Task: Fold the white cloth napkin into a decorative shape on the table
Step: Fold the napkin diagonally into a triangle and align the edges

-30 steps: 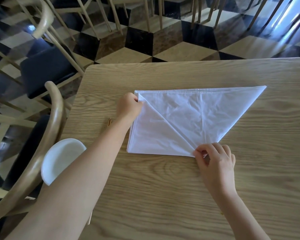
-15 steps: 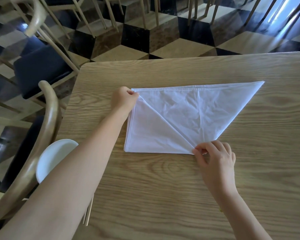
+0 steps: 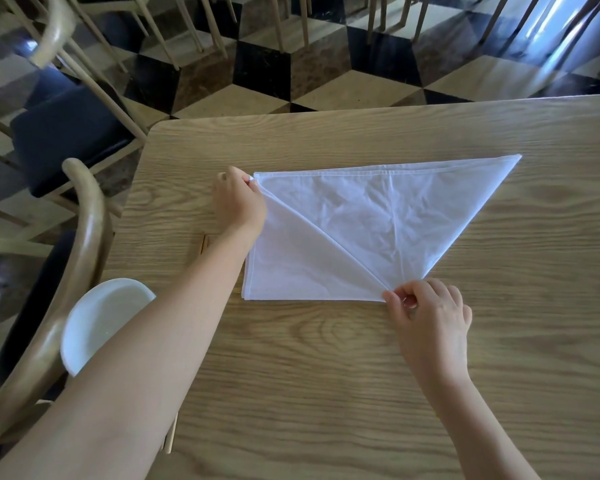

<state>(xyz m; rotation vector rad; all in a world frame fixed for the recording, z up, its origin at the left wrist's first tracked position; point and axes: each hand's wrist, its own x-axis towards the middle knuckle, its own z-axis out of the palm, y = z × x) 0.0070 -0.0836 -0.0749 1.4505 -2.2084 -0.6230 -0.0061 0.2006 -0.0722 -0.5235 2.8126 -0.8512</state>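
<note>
The white cloth napkin [image 3: 368,230] lies flat on the wooden table [image 3: 326,393]. Its left part is folded over, with a diagonal crease running from the top left corner down to the bottom point. The right part ends in a sharp point at the upper right. My left hand [image 3: 238,202] pinches the napkin's top left corner. My right hand [image 3: 430,320] pinches the bottom point where the crease ends, fingers curled on the cloth.
A white bowl [image 3: 101,320] sits off the table's left edge, partly behind my left forearm. A thin wooden stick [image 3: 204,244] lies beside my left wrist. Wooden chairs [image 3: 77,237] with dark seats stand to the left, over a chequered floor.
Both hands keep their pinches on the same corners. The napkin's shape is unchanged; only the camera view has shifted slightly.
</note>
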